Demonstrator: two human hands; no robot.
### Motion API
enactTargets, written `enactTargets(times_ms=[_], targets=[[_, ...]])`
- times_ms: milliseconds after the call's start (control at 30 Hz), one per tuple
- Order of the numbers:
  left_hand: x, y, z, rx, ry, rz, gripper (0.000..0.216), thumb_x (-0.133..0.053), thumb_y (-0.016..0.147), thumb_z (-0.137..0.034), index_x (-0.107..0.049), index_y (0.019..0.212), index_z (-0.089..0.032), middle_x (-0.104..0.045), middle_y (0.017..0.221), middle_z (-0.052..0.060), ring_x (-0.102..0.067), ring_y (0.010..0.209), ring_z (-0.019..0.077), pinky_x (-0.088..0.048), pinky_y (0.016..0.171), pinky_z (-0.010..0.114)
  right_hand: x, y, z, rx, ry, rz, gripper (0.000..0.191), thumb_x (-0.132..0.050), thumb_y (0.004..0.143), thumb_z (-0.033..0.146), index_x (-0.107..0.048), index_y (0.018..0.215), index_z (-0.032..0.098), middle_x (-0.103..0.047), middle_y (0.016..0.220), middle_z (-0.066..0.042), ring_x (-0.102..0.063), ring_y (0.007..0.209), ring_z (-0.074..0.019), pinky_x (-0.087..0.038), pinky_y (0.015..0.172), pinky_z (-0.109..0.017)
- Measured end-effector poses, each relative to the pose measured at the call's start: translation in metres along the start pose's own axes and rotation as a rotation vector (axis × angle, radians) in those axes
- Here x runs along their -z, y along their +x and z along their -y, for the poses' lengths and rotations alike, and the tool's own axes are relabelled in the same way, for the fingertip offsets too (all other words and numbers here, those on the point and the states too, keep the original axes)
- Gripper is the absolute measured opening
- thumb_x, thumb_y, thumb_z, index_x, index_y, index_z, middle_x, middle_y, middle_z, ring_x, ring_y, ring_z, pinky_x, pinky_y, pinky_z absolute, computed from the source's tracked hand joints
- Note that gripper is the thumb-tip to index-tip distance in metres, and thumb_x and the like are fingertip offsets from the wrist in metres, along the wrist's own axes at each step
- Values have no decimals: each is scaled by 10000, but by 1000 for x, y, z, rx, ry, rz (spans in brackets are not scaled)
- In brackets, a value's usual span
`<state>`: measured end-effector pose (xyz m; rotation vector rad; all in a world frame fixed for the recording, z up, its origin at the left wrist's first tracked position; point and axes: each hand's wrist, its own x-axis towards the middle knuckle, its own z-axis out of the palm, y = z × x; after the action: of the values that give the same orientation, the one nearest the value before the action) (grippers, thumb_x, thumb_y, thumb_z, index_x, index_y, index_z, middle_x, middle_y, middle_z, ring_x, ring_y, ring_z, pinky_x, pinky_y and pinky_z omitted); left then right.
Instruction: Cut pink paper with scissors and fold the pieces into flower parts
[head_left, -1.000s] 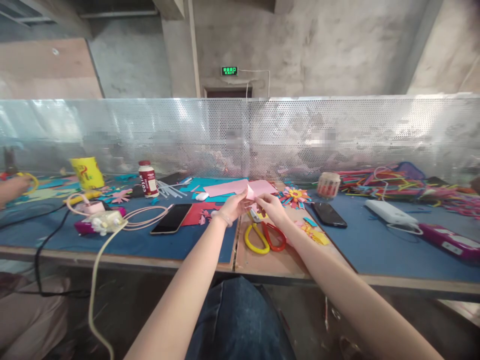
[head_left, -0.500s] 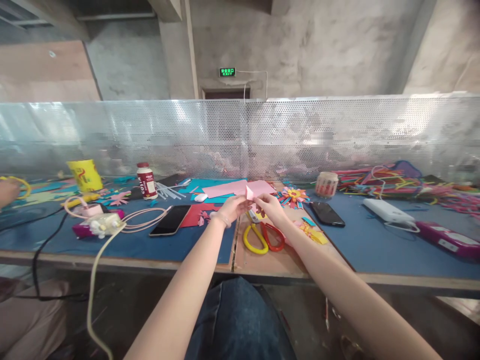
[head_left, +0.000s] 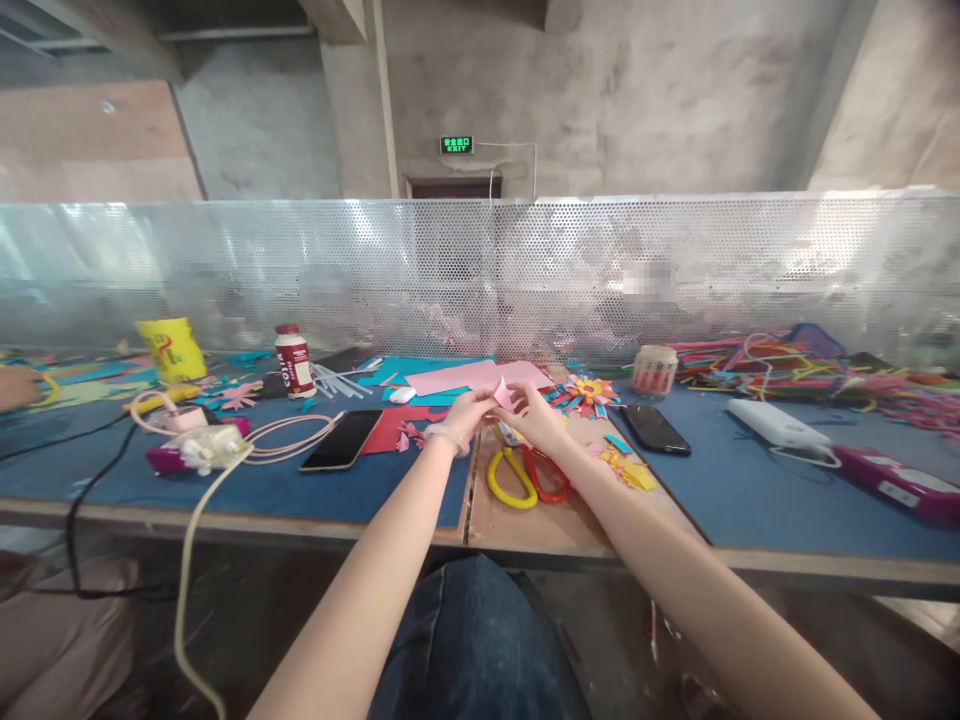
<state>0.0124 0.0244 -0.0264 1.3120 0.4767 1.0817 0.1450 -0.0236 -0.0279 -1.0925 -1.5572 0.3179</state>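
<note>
Both my hands meet above the table's middle seam, pinching a small folded pink paper piece [head_left: 502, 392]. My left hand [head_left: 466, 414] grips it from the left with fingers closed. My right hand [head_left: 534, 416] pinches its right side. Just below the hands lie scissors with yellow handles [head_left: 508, 478] and scissors with red handles [head_left: 546, 474]. Behind the hands a pink paper sheet [head_left: 469, 377] lies flat over teal paper.
A black phone [head_left: 342, 439] lies left of my hands, another phone [head_left: 655, 428] to the right. A paper flower [head_left: 587, 391], a red-capped bottle [head_left: 292, 361], a yellow cup [head_left: 172, 348], cables and a white power bank [head_left: 779, 423] crowd the blue table. Another person's hand [head_left: 19, 385] works at far left. A perforated metal screen [head_left: 480, 270] backs the table.
My hands have drawn closer together on the pink paper piece, which now sits lower between the fingers. The other person's hand at far left has shifted further left.
</note>
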Motion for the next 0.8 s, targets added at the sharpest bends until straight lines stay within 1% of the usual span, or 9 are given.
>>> enactTargets(times_ms=[100,133,200,333,400,500,600,700,800], targets=[[-3,-1,-3,-8,19,-22,188,-688,593,-198,-654,765,-131,-628,695,31,-552,609,106,-399,572,213,3,2,-1,-35,20,11,260,-536,738,342,-549,925,162,-596,778,-24,-554,699,-133,-447,641,-263],[-3,-2,-5,-10,26,-29,187,-688,591,-203,-653,759,-129,-628,687,34,-553,605,109,-394,564,213,4,2,-1,-55,50,16,239,-499,762,344,-553,910,164,-602,780,-25,-561,713,-134,-447,641,-262],[-4,-3,-7,-18,38,-44,176,-686,590,-205,-653,747,-132,-628,681,34,-554,608,112,-389,559,212,4,2,-1,-84,105,25,266,-481,774,373,-549,924,164,-606,795,-27,-567,730,-135,-449,639,-259],[-4,-4,-7,-34,59,-66,142,-672,595,-186,-653,731,-151,-631,702,18,-553,619,108,-399,578,213,-1,0,-1,-50,62,27,466,-625,665,387,-494,1050,159,-577,802,-19,-554,683,-129,-452,629,-259],[-4,-4,-8,-28,67,-61,133,-671,598,-191,-650,723,-149,-634,708,20,-561,627,115,-411,591,223,-3,0,-1,-25,17,25,447,-623,665,353,-493,1045,156,-568,781,-17,-547,659,-129,-451,616,-259],[-5,-5,-9,-8,74,-44,149,-680,604,-219,-643,724,-138,-644,725,43,-580,651,136,-426,607,242,0,1,-1,-31,-4,16,264,-535,724,310,-533,948,170,-582,768,-22,-549,664,-129,-444,609,-251],[-6,-6,-10,4,75,-36,186,-682,604,-220,-641,765,-137,-657,762,60,-597,666,146,-425,603,241,5,4,-5,-79,47,3,140,-460,730,260,-550,809,187,-588,736,-7,-545,661,-128,-435,564,-231],[-5,-6,-10,18,61,-28,212,-672,615,-211,-634,813,-148,-662,784,60,-606,663,147,-418,585,233,6,7,-10,-110,103,17,118,-427,702,235,-528,672,180,-561,637,7,-537,611,-127,-426,505,-215],[-4,-4,-9,29,26,-34,203,-658,621,-196,-623,816,-154,-662,768,51,-607,649,146,-418,575,234,6,8,-10,-136,161,36,130,-425,687,249,-513,626,175,-545,589,9,-540,583,-123,-438,491,-210]])
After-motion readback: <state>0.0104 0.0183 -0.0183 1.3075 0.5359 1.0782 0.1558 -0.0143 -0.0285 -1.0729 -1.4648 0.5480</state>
